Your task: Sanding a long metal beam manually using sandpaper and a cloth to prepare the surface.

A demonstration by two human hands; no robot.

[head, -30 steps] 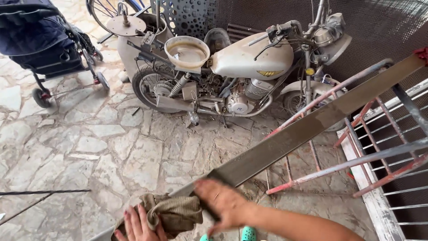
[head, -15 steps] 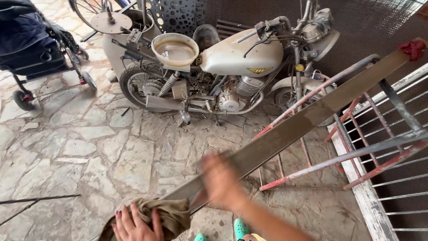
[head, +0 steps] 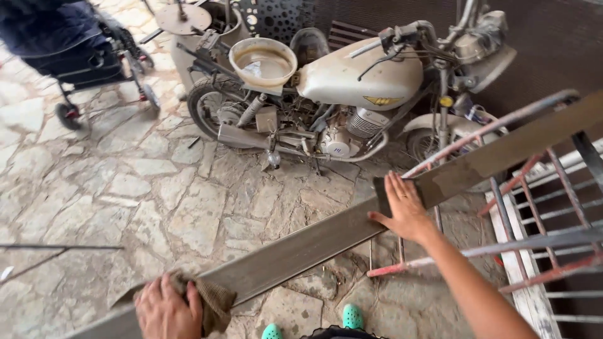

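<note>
From the head camera, a long flat metal bar [head: 314,242] runs on a slant across the view, its long axis rising from the lower left, near the person, up to the upper right, where its far end passes over a red-painted metal frame [head: 527,207] and out of view. The left hand [head: 166,307] sits at the bar's near, low end, fingers curled over a crumpled brown rag [head: 213,301] and pressing it onto the bar's face. The right hand [head: 402,207] lies further up the bar, about midway along the visible length, palm down and fingers spread flat against the upper edge and face, not closed round it. So the bar lies between the two hands and stretches well beyond the right one; the left hand is nearer the low end, the right nearer the raised end. Beyond the bar, a dusty cream motorcycle [head: 352,88] stands on the stone paving [head: 125,188] with a shallow basin [head: 264,63] resting on its seat, well apart from both hands. A dark pushchair [head: 75,56] stands at upper left.
</note>
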